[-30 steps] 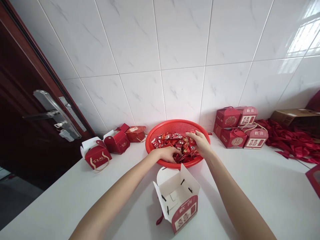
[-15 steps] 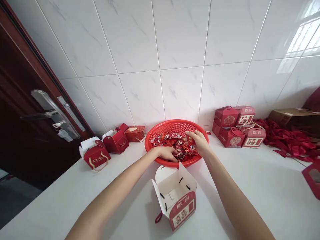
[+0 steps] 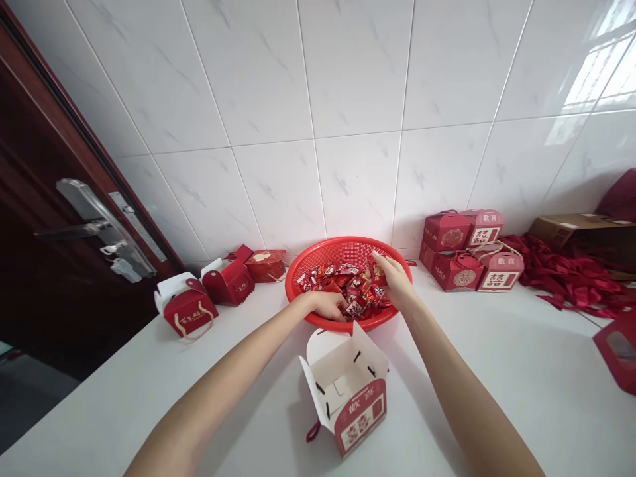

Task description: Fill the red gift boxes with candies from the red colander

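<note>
A red plastic basket (image 3: 298, 291) holds many red wrapped candies (image 3: 350, 281). Over its near left rim reaches my left hand (image 3: 330, 306), fingers curled down among the candies, their tips partly hidden. My right hand (image 3: 393, 277) is at the basket's right side, with a red candy packet (image 3: 376, 271) held between thumb and fingers. Between my forearms, just in front of the basket, stands an open red and white box (image 3: 360, 414) with its flaps up and no candy visible inside.
Red boxes (image 3: 191, 308) stand at the left near a door with a metal handle (image 3: 106, 228). Stacked red boxes (image 3: 457, 270), red ribbon (image 3: 561, 275) and a cardboard box (image 3: 571, 225) are at the right. A tiled wall rises behind the basket.
My right hand has turned slightly, and the red packet at its fingers shows more clearly. My left hand stays low in the candies. The whole view has shifted slightly.
</note>
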A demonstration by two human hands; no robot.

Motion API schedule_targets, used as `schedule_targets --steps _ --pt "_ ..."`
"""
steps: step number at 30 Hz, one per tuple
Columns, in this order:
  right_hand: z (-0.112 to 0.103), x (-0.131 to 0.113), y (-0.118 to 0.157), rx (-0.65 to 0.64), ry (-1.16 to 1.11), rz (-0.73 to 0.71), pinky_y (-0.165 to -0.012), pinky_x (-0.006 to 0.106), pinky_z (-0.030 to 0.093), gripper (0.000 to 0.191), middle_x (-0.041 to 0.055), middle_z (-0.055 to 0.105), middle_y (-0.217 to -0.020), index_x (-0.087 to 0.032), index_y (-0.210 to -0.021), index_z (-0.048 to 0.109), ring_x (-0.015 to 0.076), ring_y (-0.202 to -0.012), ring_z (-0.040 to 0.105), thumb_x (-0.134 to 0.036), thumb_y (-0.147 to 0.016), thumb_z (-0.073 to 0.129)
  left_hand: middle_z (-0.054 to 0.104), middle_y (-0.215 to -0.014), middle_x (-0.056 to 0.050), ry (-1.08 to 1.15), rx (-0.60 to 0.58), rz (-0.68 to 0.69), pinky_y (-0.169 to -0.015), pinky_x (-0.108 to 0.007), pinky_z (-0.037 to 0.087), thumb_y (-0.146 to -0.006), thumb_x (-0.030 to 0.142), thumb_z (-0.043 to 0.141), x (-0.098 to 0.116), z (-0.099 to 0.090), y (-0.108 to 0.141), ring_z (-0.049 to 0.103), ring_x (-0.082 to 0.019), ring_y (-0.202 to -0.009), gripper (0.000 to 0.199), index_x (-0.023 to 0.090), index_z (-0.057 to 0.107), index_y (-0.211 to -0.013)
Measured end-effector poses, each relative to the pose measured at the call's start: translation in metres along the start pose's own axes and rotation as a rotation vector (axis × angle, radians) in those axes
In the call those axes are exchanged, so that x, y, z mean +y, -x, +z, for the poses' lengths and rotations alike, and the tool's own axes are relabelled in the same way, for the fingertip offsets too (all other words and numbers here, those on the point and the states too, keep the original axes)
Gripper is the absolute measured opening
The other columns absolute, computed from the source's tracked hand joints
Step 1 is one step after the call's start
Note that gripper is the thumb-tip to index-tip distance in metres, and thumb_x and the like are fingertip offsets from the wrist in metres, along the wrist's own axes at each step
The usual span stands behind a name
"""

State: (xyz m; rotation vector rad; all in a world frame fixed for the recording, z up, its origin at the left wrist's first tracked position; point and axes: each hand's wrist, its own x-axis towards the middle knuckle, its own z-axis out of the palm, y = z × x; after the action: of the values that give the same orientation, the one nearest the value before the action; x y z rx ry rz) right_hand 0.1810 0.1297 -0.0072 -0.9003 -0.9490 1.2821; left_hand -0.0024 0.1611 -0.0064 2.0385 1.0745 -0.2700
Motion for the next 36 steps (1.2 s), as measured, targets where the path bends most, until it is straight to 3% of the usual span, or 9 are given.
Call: schedule_targets --steps 11,17,24,29,36 --pt "0.001 0.001 0.000 0.006 -0.017 -0.012 -0.051 0.031 0.043 0.047 0.0004 0.063 -0.058 -0.023 -0.062 0.059 0.0158 -0.052 0.053 -0.062 -0.062 0.084 0.054 -0.053 0.005 0.049 0.105 0.121 -0.056 -0.025 0.034 -0.067 0.035 0.072 -0.006 -0.001 -0.002 0.046 -0.013 -0.054 0.022 0.020 0.061 -0.055" --pt "-0.001 0.002 -0.003 0.033 -0.042 -0.037 -0.050 0.029 0.043 0.043 -0.0001 0.064 -0.059 -0.022 -0.065 0.060 0.0151 -0.052 0.054 -0.059 -0.064 0.083 0.060 -0.059 0.002 0.179 0.339 0.220 -0.062 -0.026 0.041 -0.073 0.045 0.073 -0.011 -0.003 -0.007 0.053 -0.016 -0.062 0.029 0.018 0.067 -0.065" --pt "-0.002 0.005 -0.004 0.142 -0.063 -0.067 -0.058 0.029 0.049 0.038 -0.0003 0.068 -0.071 -0.022 -0.069 0.064 0.0175 -0.066 0.062 -0.052 -0.061 0.086 0.057 -0.060 0.002 0.288 0.578 0.268 -0.062 -0.030 0.042 -0.076 0.050 0.069 -0.017 -0.004 -0.012 0.052 -0.018 -0.061 0.036 0.019 0.058 -0.063" --pt "0.001 0.002 0.000 0.046 -0.028 -0.120 -0.063 0.032 0.051 0.039 -0.0006 0.067 -0.068 -0.022 -0.069 0.060 0.0192 -0.066 0.064 -0.048 -0.060 0.088 0.056 -0.063 0.003 0.320 0.699 0.280 -0.066 -0.030 0.043 -0.077 0.050 0.068 -0.018 -0.004 -0.013 0.054 -0.018 -0.066 0.037 0.020 0.053 -0.062" --pt "0.000 0.003 0.000 0.000 -0.002 -0.103 -0.068 0.034 0.054 0.032 0.0010 0.073 -0.076 -0.021 -0.074 0.066 0.0202 -0.072 0.067 -0.030 -0.053 0.088 0.062 -0.067 0.000 0.338 0.718 0.238 -0.070 -0.031 0.045 -0.080 0.050 0.064 -0.018 -0.006 -0.013 0.058 -0.020 -0.073 0.035 0.019 0.057 -0.067"
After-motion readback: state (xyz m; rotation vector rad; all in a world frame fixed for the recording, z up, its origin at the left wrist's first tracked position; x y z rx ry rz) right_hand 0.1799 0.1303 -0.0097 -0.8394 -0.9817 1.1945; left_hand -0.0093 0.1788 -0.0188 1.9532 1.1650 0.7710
